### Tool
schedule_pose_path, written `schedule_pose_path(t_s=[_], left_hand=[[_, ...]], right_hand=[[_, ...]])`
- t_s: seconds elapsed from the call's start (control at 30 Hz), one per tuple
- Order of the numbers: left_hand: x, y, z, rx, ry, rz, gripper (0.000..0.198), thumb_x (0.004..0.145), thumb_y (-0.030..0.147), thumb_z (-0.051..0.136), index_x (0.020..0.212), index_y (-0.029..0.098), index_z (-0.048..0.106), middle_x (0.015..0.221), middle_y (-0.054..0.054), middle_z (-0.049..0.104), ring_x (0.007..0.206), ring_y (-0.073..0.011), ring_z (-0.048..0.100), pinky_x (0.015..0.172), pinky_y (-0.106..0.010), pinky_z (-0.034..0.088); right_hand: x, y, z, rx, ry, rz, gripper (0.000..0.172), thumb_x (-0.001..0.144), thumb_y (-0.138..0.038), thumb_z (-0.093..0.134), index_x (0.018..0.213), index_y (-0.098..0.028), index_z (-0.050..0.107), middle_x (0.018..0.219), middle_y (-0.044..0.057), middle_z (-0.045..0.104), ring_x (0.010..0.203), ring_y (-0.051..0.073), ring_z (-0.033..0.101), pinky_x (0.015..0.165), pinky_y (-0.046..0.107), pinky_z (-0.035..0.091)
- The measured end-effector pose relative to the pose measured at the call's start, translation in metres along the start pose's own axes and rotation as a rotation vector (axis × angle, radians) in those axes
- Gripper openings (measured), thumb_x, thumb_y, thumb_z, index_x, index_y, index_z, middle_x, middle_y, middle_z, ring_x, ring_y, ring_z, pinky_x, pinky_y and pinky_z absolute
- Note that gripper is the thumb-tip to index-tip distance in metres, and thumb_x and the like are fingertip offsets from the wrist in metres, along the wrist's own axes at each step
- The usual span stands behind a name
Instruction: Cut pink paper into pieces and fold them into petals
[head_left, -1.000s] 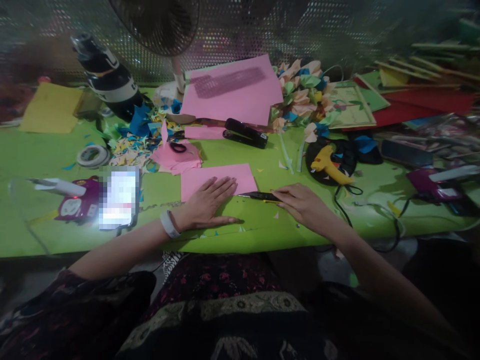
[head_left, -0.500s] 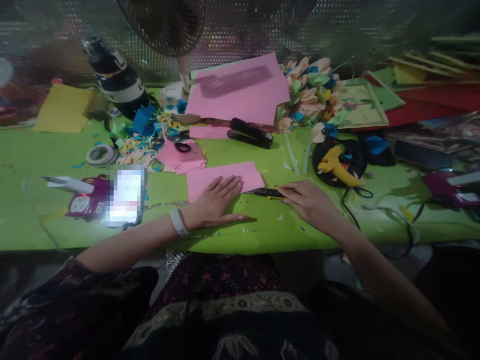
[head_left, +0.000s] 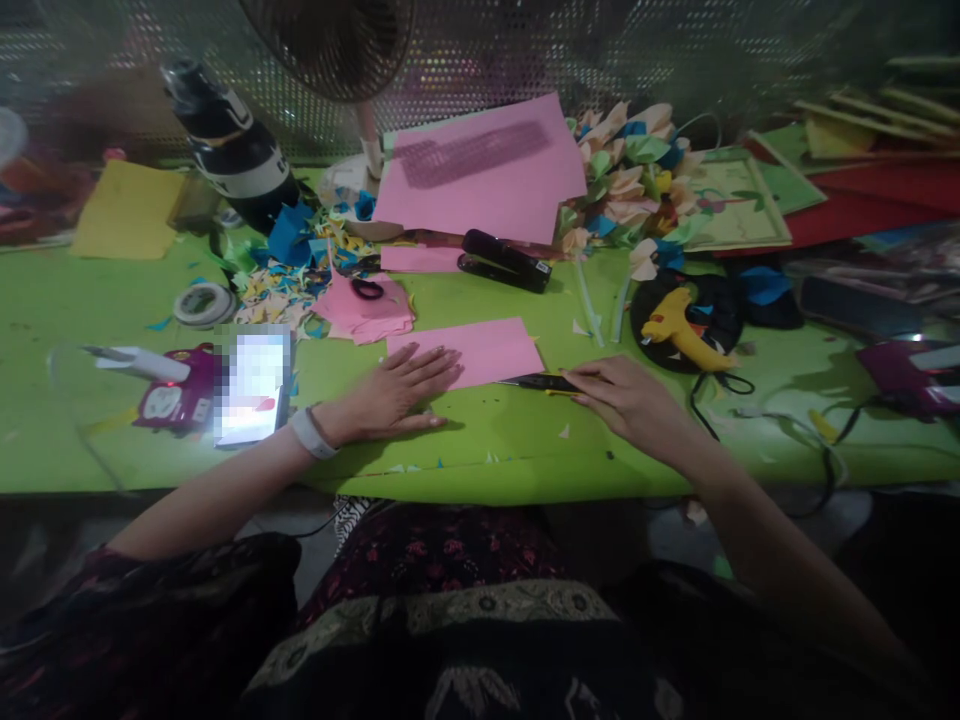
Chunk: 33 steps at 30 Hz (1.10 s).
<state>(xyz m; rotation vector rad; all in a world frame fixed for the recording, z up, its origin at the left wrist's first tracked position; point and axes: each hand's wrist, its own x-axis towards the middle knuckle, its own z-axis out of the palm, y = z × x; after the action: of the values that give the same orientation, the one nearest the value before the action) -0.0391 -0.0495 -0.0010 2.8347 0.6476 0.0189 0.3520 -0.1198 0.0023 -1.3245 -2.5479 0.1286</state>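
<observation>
Left hand (head_left: 390, 395) palm down, fingertips spread lightly over the left end of a pink paper (head_left: 495, 350); thumb stretched out to the right, apart from the rest, on the green surface (head_left: 480, 460). Pale band (head_left: 309, 435) on that wrist. Right hand (head_left: 637, 400) lay low to the right, knuckles up, its fingers clamped on the handle of a black pointed tool (head_left: 544, 383). Tip aimed left, at the paper's near edge; contact hard to tell. Both forearms came in over the near edge.

Paper lay flat at mid-surface, its long side running roughly across, right end slightly higher.

Containers: dark bottle (head_left: 244, 165) with a white band at back left, leaning in view, contents hidden. Round black holder (head_left: 651, 352), right of the paper, bore a yellow glue gun (head_left: 686, 335). Clear plastic (head_left: 892, 262) farther right, contents too blurred to name.

Edges: green showed between paper and near edge, dotted with tiny scraps (head_left: 491, 457). Beyond the paper, a black stapler (head_left: 502, 265); behind its left end, a pink stack (head_left: 367, 320). Left forearm passed just beside a lit phone (head_left: 255, 385). A dark cable (head_left: 701, 415) looped near the right forearm.
</observation>
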Motion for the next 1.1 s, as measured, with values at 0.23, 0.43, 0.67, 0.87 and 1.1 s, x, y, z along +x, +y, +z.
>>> schedule_pose_path(t_s=[0.23,0.43,0.67,0.87,1.1], left_hand=[[0.0,-0.002,0.01,0.021,0.05,0.013,0.079,0.106,0.064,0.033,0.17,0.029,0.002,0.176,-0.006,0.018,0.162,-0.0272,0.019,0.133,-0.049,0.009],[0.0,-0.001,0.007,0.021,0.038,0.005,0.081,0.105,0.069,0.028,0.17,0.027,0.007,0.175,-0.008,0.019,0.163,-0.0258,0.018,0.133,-0.048,0.007],[0.0,0.001,0.005,0.019,0.047,0.018,0.087,0.104,0.07,0.032,0.17,0.028,-0.005,0.176,-0.008,0.017,0.162,-0.0271,0.02,0.133,-0.048,0.009],[0.0,0.001,0.005,0.018,0.046,0.017,0.088,0.103,0.071,0.032,0.17,0.028,-0.006,0.176,-0.008,0.018,0.162,-0.0272,0.019,0.132,-0.049,0.01],[0.001,0.002,0.004,0.014,0.029,0.003,0.088,0.103,0.072,0.031,0.17,0.027,-0.003,0.176,-0.008,0.017,0.163,-0.0273,0.018,0.132,-0.048,0.009]], right_hand=[[0.016,-0.01,0.009,-0.051,-0.01,-0.024,0.035,0.103,-0.022,0.054,0.134,-0.018,0.07,0.115,0.015,0.073,0.103,0.03,0.066,0.088,0.048,0.059],[0.009,-0.012,0.004,0.015,-0.034,0.003,0.036,0.103,-0.022,0.052,0.133,-0.026,0.072,0.114,0.012,0.073,0.103,0.03,0.067,0.088,0.049,0.058],[0.019,-0.021,0.014,0.001,-0.037,-0.015,0.039,0.103,-0.022,0.054,0.138,-0.021,0.068,0.115,0.016,0.073,0.105,0.032,0.066,0.088,0.05,0.058],[0.018,-0.029,0.013,0.004,-0.054,-0.038,0.038,0.102,-0.019,0.052,0.135,-0.021,0.07,0.117,0.015,0.073,0.105,0.031,0.066,0.088,0.049,0.058],[0.017,-0.03,0.007,0.005,-0.053,-0.041,0.035,0.102,-0.02,0.053,0.133,-0.02,0.07,0.117,0.015,0.073,0.107,0.031,0.066,0.091,0.049,0.058]])
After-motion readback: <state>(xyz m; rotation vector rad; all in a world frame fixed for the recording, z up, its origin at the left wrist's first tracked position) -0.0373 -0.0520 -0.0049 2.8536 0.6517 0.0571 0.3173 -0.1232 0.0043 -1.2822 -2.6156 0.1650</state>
